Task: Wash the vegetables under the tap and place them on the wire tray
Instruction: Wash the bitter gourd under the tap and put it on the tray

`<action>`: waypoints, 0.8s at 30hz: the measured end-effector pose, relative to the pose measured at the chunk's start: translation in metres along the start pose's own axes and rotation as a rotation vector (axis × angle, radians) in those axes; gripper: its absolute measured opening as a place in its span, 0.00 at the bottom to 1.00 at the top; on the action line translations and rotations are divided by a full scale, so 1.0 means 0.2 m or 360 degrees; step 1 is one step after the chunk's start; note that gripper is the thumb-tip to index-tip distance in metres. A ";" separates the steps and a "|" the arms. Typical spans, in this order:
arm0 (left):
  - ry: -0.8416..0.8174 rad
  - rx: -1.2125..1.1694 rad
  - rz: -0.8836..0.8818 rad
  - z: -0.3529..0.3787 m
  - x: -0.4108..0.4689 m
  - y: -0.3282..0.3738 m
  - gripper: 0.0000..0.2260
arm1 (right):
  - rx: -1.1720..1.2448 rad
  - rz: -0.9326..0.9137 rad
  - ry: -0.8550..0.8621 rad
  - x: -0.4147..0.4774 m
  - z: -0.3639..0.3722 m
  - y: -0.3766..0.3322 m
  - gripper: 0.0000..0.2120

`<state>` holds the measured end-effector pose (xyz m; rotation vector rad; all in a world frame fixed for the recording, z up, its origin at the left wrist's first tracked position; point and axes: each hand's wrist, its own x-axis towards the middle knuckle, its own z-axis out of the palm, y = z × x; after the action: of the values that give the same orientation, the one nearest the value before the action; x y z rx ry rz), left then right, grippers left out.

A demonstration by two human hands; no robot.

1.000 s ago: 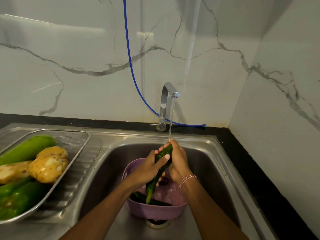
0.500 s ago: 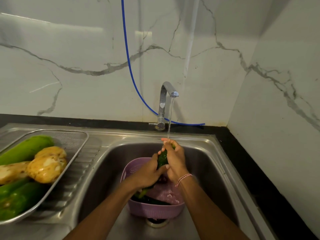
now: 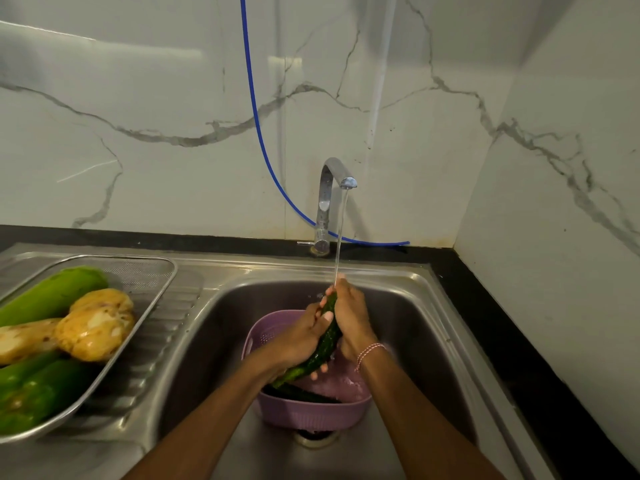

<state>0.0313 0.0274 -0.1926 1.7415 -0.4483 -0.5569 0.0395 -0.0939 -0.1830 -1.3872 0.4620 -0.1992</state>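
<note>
Task part done: the wire tray (image 3: 162, 271) on the drainboard already holds several green and yellow vegetables, while a dark cucumber (image 3: 327, 337) is under the tap (image 3: 332, 188) stream, above the sink (image 3: 408, 306). Left hand (image 3: 301, 337) and right hand (image 3: 349, 320) both have fingers wrapped closed around it. The purple colander (image 3: 311, 415) below holds at least one more dark vegetable, apparently unwashed.

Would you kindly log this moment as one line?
step: washing | left hand + right hand: cucumber | tap: running | tray: holds vegetables
</note>
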 end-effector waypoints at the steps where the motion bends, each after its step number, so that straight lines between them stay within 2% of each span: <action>1: -0.0009 0.0043 0.0004 0.02 0.00 0.01 0.20 | 0.0012 0.0021 0.0072 0.00 0.00 0.00 0.24; 3: -0.0058 -0.0082 -0.0033 0.03 -0.01 0.03 0.23 | 0.0110 0.0088 0.0032 0.00 -0.02 -0.02 0.25; 6: 0.0012 -0.0506 -0.0136 -0.02 -0.04 0.07 0.21 | 0.0429 0.0126 -0.0456 0.00 -0.04 -0.03 0.13; 8: 0.0072 -0.0676 -0.0157 -0.05 -0.04 0.08 0.20 | 0.0580 0.0117 -0.0666 0.00 -0.04 -0.03 0.12; 9: 0.0060 -0.0667 -0.0148 -0.06 -0.04 0.07 0.20 | 0.0564 0.0097 -0.0670 0.00 -0.04 -0.02 0.12; 12: -0.0018 -0.0232 -0.0080 -0.05 -0.05 0.06 0.23 | 0.0389 0.0063 -0.0405 -0.01 0.02 -0.01 0.10; 15: 0.0061 0.0373 0.0042 -0.07 -0.03 0.01 0.31 | 0.0359 0.0134 -0.0058 0.00 0.03 0.00 0.21; 17: 0.0144 0.0610 0.0168 -0.08 -0.02 -0.01 0.30 | 0.0469 0.0217 0.0018 0.01 0.01 -0.01 0.25; 19: 0.0238 0.0705 0.0238 -0.10 -0.01 -0.01 0.24 | 0.0525 0.0247 -0.0068 0.02 -0.01 -0.02 0.21; 22: 0.0428 0.0639 0.0224 -0.12 0.02 -0.02 0.16 | 0.0585 0.0118 -0.0487 0.02 -0.02 0.00 0.06; 24: 0.0493 0.0522 0.0181 -0.12 0.03 -0.03 0.17 | 0.0527 0.0053 -0.0575 0.03 -0.01 0.03 0.10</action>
<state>0.0515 0.0446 -0.1949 2.0584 -0.4315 -0.1296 0.0433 -0.0963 -0.1898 -1.0595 0.1419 0.0057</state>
